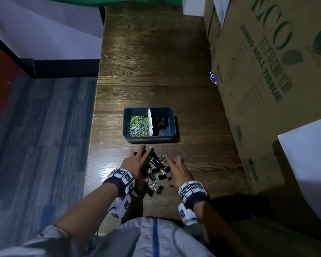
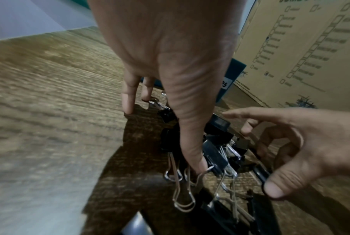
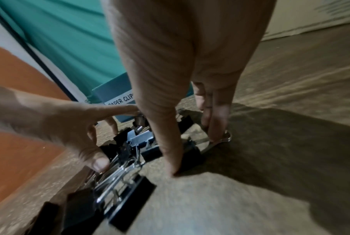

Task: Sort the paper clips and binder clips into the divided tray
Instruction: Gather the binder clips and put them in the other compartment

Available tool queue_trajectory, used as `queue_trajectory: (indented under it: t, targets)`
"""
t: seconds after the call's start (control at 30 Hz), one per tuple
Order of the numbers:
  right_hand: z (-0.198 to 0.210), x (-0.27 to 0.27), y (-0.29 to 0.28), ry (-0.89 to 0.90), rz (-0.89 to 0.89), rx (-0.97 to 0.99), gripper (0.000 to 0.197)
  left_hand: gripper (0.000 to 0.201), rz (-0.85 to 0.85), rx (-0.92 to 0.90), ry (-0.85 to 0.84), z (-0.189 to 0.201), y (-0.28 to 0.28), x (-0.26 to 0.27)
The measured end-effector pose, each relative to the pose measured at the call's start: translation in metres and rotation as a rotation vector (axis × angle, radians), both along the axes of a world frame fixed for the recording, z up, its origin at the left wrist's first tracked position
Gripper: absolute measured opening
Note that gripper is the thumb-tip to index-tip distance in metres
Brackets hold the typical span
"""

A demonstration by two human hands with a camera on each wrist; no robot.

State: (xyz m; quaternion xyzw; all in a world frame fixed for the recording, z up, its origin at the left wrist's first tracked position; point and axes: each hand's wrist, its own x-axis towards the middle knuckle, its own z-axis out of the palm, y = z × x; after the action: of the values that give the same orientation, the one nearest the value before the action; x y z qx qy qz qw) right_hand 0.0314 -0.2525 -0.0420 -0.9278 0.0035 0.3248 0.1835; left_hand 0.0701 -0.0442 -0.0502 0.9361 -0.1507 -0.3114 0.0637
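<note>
Head view, lower centre: your left hand (image 1: 135,165) and right hand (image 1: 178,172) bracket a heap of black binder clips (image 1: 156,171) on the wooden surface (image 1: 156,62). The divided tray (image 1: 174,125) stands just above the heap in the frame. Its left compartment holds coloured paper clips (image 1: 138,126); its right compartment holds a few binder clips, parted from the other side by a white divider (image 1: 150,123).

Step in hand, as a judgement: the paper clips look sorted, and you are gathering the remaining binder clips between both hands. The next move calls for closing the hands under or around the heap, lifting it, and carrying it over the right compartment without shedding clips across the divider. The wire handles interlock, so expect some clips to trail or drop.

Left wrist view: your left hand (image 2: 170,55) is spread wide, fingers pointing down; the thumb presses among the binder clips (image 2: 214,152) and two fingertips reach the surface (image 2: 49,95). It encloses nothing.

Right wrist view: your right hand (image 3: 190,55) is likewise open, fingers extended downward, one fingertip touching a wire handle, the thumb beside a black clip body. The tray (image 3: 118,89) label reads "PAPER CLIP", partly hidden.

A cardboard carton (image 1: 267,71) fills the right of the head view.
</note>
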Motion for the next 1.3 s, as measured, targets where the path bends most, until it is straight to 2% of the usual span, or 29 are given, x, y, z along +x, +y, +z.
queue_trajectory:
  t: [0.13,0.23,0.4,0.53,0.63,0.67,0.77,0.83,0.93,0.97,1.07,1.13,1.3]
  targets:
    - [0.005,0.011,0.011,-0.05,0.056,-0.002,0.107,0.136,-0.045,0.037,0.05,0.006,-0.01,0.007]
    - [0.005,0.01,0.014,-0.078,0.062,-0.003,0.085,0.118,-0.035,0.018,0.041,0.009,-0.018,0.005]
    - [0.004,0.008,0.011,-0.108,-0.011,0.049,0.058,0.08,0.041,-0.104,0.017,0.014,-0.015,-0.003]
    - [0.006,0.007,0.007,-0.146,-0.032,0.075,0.054,0.048,0.141,-0.209,-0.035,0.018,-0.012,-0.009]
    - [0.007,0.004,0.004,-0.192,-0.102,0.1,0.049,0.016,0.187,-0.262,-0.066,0.021,-0.008,-0.012]
    - [0.009,0.003,0.005,-0.214,-0.131,0.104,0.042,0.015,0.19,-0.273,-0.077,0.021,-0.007,-0.013]
    - [0.014,0.003,0.005,-0.25,-0.238,0.096,0.02,0.034,0.206,-0.263,-0.105,0.018,-0.004,-0.016]
    - [0.019,0.002,0.002,-0.221,-0.314,0.093,0.018,0.053,0.195,-0.153,-0.139,0.016,-0.006,-0.018]
    - [0.028,0.006,-0.003,-0.17,-0.406,0.129,0.015,0.093,0.14,-0.024,-0.129,0.012,-0.009,-0.017]
    - [0.033,0.009,-0.005,-0.163,-0.433,0.151,0.014,0.097,0.113,-0.012,-0.109,0.009,-0.009,-0.016]
    - [0.053,0.027,-0.01,-0.154,-0.509,0.23,0.013,0.083,0.085,-0.032,-0.071,0.003,-0.013,-0.016]
    - [0.07,0.042,-0.011,-0.174,-0.497,0.277,0.013,0.074,0.118,-0.076,-0.06,0.001,-0.015,-0.017]
    - [0.102,0.083,-0.007,-0.332,-0.449,0.332,0.011,0.058,0.188,-0.211,-0.015,0.011,-0.015,-0.016]
